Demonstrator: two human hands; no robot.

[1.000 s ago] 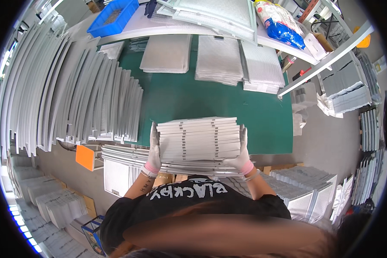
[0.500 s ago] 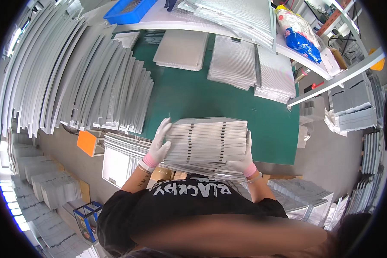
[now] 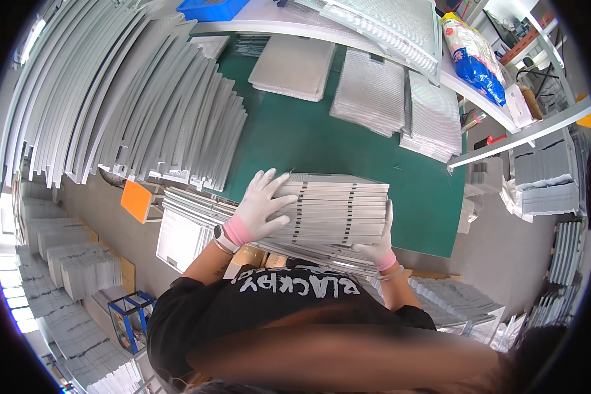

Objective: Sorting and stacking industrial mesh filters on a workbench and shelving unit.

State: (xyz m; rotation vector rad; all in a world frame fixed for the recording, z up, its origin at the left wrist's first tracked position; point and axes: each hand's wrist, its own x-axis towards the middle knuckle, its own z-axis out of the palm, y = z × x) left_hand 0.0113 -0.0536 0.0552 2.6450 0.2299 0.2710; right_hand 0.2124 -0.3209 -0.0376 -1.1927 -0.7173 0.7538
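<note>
A squared stack of thin white framed panels [image 3: 338, 211] sits at the near edge of the green tabletop [image 3: 427, 203], its edges facing me with two columns of small dark slots. My left hand [image 3: 260, 205], in a white glove with a pink cuff, lies against the stack's left end, fingers spread and reaching onto its near face. At the opposite end, my right hand [image 3: 378, 244], gloved the same way, cups the lower right corner, fingers running up the side and thumb on the front.
Many long white frames [image 3: 131, 105] lean in a row at the left. Mesh panel piles [image 3: 292, 65] lie along the table's back, below a white shelf [image 3: 276, 27] with a blue bin [image 3: 213, 9] and a plastic bag [image 3: 473, 59]. More frames [image 3: 203, 210] stand against the near edge.
My left hand has shifted from the stack's left edge inward over its near face, fingers spreading. My right hand stays at the right end. The whole view has shifted slightly.
</note>
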